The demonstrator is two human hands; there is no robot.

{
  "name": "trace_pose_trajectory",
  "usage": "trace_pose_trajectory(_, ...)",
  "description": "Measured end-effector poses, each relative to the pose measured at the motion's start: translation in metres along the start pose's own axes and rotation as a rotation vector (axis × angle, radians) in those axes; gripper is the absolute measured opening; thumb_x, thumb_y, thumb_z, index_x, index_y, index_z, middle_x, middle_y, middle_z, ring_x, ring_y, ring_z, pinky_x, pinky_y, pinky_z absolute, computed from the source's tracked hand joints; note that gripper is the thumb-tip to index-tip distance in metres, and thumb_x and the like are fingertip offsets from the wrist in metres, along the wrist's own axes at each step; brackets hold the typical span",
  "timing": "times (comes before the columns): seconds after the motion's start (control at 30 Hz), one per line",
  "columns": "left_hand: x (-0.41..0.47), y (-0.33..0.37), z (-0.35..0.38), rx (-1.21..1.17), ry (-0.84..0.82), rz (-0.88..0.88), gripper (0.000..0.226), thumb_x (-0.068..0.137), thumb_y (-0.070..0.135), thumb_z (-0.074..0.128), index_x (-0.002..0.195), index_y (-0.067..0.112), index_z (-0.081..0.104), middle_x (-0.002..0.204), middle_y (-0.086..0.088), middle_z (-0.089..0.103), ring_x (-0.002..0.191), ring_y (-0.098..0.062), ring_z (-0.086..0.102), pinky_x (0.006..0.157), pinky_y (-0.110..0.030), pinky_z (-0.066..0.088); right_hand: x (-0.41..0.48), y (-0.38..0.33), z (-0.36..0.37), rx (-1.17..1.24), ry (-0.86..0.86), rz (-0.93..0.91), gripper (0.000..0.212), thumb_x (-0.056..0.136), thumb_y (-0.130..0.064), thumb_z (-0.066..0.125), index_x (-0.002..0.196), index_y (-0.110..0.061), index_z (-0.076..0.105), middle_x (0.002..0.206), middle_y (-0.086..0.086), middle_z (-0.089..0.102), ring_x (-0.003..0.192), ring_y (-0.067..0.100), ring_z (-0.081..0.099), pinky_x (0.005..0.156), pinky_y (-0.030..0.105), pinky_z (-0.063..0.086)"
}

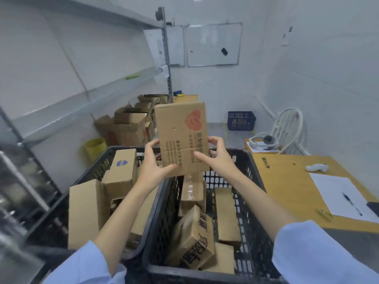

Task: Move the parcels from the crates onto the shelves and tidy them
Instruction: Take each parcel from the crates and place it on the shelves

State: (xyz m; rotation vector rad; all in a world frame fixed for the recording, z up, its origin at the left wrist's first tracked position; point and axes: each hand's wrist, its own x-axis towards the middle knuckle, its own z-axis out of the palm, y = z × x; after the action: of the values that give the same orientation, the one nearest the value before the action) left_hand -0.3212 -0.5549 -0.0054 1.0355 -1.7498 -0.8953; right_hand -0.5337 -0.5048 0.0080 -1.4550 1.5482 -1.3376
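Note:
A brown cardboard parcel (pixel 181 132) with a red heart logo stands upright in the air above the two black crates. My left hand (pixel 153 162) grips its lower left edge and my right hand (pixel 218 158) grips its lower right edge. The right crate (pixel 249 193) holds several cardboard parcels (pixel 192 240) lying at angles. The left crate (pixel 96 169) holds more parcels (pixel 121 171), some standing on end. The metal shelves (pixel 86 95) run along the left wall, and the tier in view carries only a green strip.
A wooden table (pixel 287 185) on the right carries paper, a pen and a white object. Open cardboard boxes (pixel 131 124) and a yellow bin (pixel 95 147) sit on the floor beyond the crates. A blue crate (pixel 241 120) and a white chair (pixel 289 128) stand further back.

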Motion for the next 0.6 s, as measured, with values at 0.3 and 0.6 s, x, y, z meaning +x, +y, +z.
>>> trace_pose_trajectory(0.3, -0.084, 0.036, -0.044, 0.057, 0.225, -0.045, 0.095, 0.080, 0.017, 0.079, 0.151, 0.040, 0.019, 0.145, 0.009, 0.031, 0.130, -0.012, 0.040, 0.103, -0.035, 0.043, -0.027, -0.035, 0.029, -0.012, -0.283, -0.174, 0.081, 0.087, -0.044, 0.069, 0.151, -0.038, 0.019, 0.145, -0.006, 0.039, 0.131, 0.016, 0.043, 0.107, 0.038, 0.040)
trace_pose_trajectory(0.6, -0.190, 0.070, -0.077, 0.154, 0.504, -0.170, 0.067, 0.081, 0.029, 0.078, 0.134, 0.026, 0.037, 0.141, 0.008, 0.043, 0.126, -0.017, 0.048, 0.091, -0.031, 0.041, -0.080, -0.063, 0.071, 0.172, -0.548, -0.191, 0.066, 0.089, -0.041, 0.068, 0.137, -0.027, 0.025, 0.136, -0.004, 0.039, 0.122, 0.006, 0.038, 0.097, 0.026, 0.035)
